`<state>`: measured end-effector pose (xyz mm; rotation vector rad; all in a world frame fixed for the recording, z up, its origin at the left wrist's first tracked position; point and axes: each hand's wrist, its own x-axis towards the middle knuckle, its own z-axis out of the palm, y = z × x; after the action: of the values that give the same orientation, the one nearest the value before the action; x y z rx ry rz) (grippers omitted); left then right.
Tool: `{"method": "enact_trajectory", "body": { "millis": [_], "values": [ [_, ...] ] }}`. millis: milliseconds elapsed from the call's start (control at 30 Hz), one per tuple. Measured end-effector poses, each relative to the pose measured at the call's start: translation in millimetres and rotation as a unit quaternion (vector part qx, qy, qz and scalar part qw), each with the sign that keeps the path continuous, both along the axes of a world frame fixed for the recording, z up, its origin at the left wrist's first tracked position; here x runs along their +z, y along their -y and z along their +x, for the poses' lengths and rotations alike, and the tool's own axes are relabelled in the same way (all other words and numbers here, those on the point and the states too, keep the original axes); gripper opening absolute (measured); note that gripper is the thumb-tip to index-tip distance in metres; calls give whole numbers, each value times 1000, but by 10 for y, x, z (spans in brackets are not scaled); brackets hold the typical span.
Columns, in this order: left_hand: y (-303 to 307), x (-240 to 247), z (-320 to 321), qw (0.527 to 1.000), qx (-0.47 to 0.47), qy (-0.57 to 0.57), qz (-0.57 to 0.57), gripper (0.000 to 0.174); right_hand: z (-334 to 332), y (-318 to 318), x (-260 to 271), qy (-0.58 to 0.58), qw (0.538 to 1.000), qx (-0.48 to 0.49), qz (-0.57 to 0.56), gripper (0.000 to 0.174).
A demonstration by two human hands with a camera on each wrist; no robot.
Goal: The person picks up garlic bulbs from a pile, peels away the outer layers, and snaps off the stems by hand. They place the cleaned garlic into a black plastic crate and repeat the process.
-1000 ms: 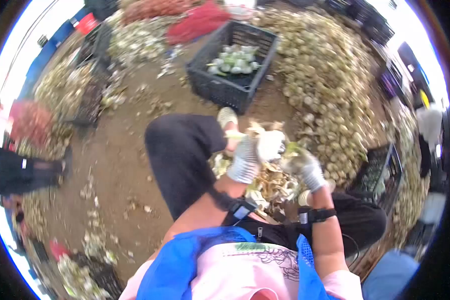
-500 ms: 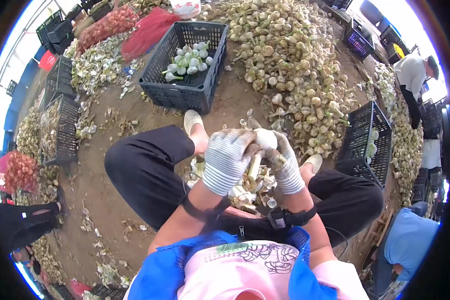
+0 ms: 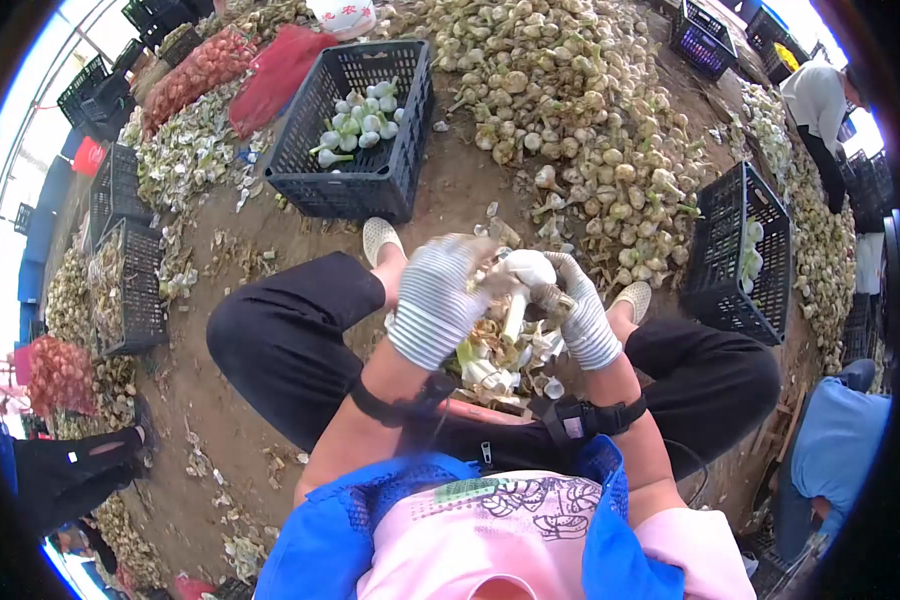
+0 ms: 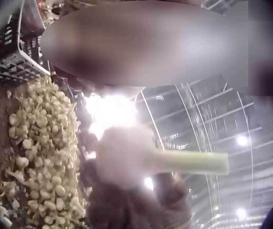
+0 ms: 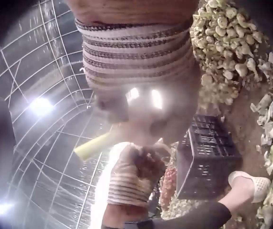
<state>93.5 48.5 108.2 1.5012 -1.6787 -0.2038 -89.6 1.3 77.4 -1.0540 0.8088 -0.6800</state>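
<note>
Garlic bulb: the white garlic bulb (image 3: 528, 268) is held up in the air between both gloved hands. It is above the pile of skins (image 3: 500, 362) that lies on the ground (image 3: 220, 300) between the person's legs.
Long axis: the pale green stalk (image 3: 515, 315) runs from the bulb back towards the person's lap. In the left wrist view the stalk (image 4: 189, 162) juts out sideways to a cut end.
Left hand: the left hand (image 3: 435, 300) covers the bulb's left side, fingers curled round it and thumb towards the stalk.
Right hand: the right hand (image 3: 580, 310) sits against the bulb's right side, fingers bent in and pinching at the bulb or just under it.
Nearer hand: both touch the bulb, and the left wraps more of it.
Direction from fingers: the bulb lies between the two sets of fingertips, with the stalk trailing below them.
Nearby: a black crate (image 3: 340, 190) of cleaned bulbs stands ahead and to the left. A heap of untrimmed garlic (image 3: 570, 100) lies ahead and to the right.
Hidden: the bulb's root end is covered by the gloves.
Hard to make out: a brownish bit at the right fingertips could be roots, skin or a tool, and I cannot tell which. Both wrist views are blurred and flooded with glare.
</note>
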Motion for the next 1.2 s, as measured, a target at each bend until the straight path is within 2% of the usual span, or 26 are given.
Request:
{"method": "enact_trajectory", "body": {
  "millis": [33, 67, 167, 233, 267, 300, 367, 433, 467, 567, 600, 633, 667, 733, 767, 800, 833, 900, 933, 967, 1000, 1033, 1067, 1100, 1133, 1200],
  "values": [
    [-11, 73, -67, 994, -21, 108, -25, 22, 19, -15, 31, -38, 999, 9, -4, 45],
    [-17, -126, -129, 992, -25, 120, -42, 27, 35, -16, -61, -90, 990, 15, -112, 45],
    [-23, -166, -213, 981, 2, 180, -70, 27, -5, -23, -125, -77, 991, 17, -106, 45],
    [70, -167, -106, 986, -1, 164, -10, 17, -29, -25, -95, -72, 993, 32, -93, 47],
    [120, -297, -31, 990, 55, -94, 84, 13, -19, -54, 7, 18, 997, 29, -65, 49],
    [131, -442, 27, 917, 106, -345, 171, 9, -20, -77, 65, 106, 993, 27, -37, 52],
    [76, -566, 62, 892, 99, -416, 149, 7, -13, -67, -50, 161, 985, 18, -56, 58],
    [-10, -542, 22, 744, 75, -644, 162, 9, -13, -56, -83, 228, 972, 48, 35, 62],
    [-33, -441, 13, 697, 72, -696, 158, 11, 38, -36, -86, 245, 966, 65, 53, 63],
    [-38, -304, -35, 651, 25, -753, 92, 12, 175, -114, 5, 337, 924, 104, 147, 63],
    [-55, -309, -43, 681, 15, -725, 105, 14, 160, -82, -262, 131, 984, 67, 100, 62],
    [-47, -309, 10, 680, 14, -725, 108, 14, 91, -85, -491, 93, 992, 67, 61, 56],
    [-4, -285, 111, 672, -14, -729, 130, 14, 60, -76, -491, 94, 990, 69, 83, 55],
    [92, -233, 100, 664, 90, -740, 61, 15, -21, -66, -461, 94, 988, 59, 105, 54],
    [149, -383, 311, 658, 48, -751, 31, 13, -80, -68, -398, 127, 984, 56, 114, 52],
    [185, -269, 384, 521, 121, -845, 5, 11, -135, -63, -358, 160, 978, 52, 121, 51],
    [253, -540, 624, 559, 156, -814, -26, 11, -174, -45, -386, 161, 979, 41, 116, 51],
    [180, -664, 669, 806, 204, -555, 26, 9, -232, -42, -472, 207, 971, 2, 117, 53],
    [158, -773, 570, 843, 153, -498, 132, 10, -275, -54, -457, 219, 965, -6, 141, 54],
    [133, -820, 457, 891, 93, -360, 262, 14, -335, -41, -483, 222, 965, -18, 141, 54],
    [111, -858, 341, 915, 12, -196, 352, 18, -414, -36, -518, 222, 959, -22, 177, 56],
    [84, -878, 214, 895, -73, 52, 436, 25, -500, -15, -551, 223, 952, -23, 211, 59],
    [78, -815, 52, 862, -104, 90, 487, 32, -583, 30, -633, 249, 925, -89, 272, 55],
    [108, -802, -97, 841, -121, 113, 515, 37, -707, 139, -756, 285, 922, -96, 242, 40],
    [145, -780, -250, 839, -125, 168, 502, 40, -973, 295, -802, 212, 915, -186, 289, 35],
    [242, -746, -436, 851, -147, 192, 466, 31, -1401, 612, -663, 339, 837, -364, 230, 38]
  ]
}}
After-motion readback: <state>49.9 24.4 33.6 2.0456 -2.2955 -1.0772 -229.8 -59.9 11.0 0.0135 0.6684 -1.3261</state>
